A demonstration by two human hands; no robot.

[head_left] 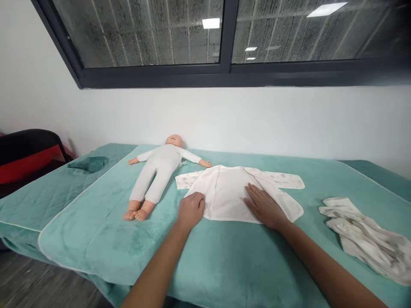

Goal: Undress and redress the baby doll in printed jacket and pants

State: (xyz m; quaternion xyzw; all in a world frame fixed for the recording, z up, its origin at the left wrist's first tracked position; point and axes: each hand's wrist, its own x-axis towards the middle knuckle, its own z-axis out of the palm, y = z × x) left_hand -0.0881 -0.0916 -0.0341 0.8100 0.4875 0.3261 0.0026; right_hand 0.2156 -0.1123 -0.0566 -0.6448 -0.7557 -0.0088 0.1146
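A small white baby shirt (231, 188) lies spread flat on the teal towel (105, 231), its sleeves out to both sides. My left hand (192, 209) rests on the shirt's lower left edge with its fingers curled over the cloth. My right hand (263, 206) lies flat on the shirt's lower right part, fingers stretched out. A baby doll (160, 171) in a white bodysuit lies on its back just left of the shirt, head toward the wall.
A crumpled white garment (366, 239) lies on the towel at the right. The towel covers a teal padded table (28, 201) set against a white wall under a dark window. A black and red chair (28, 154) stands at the far left.
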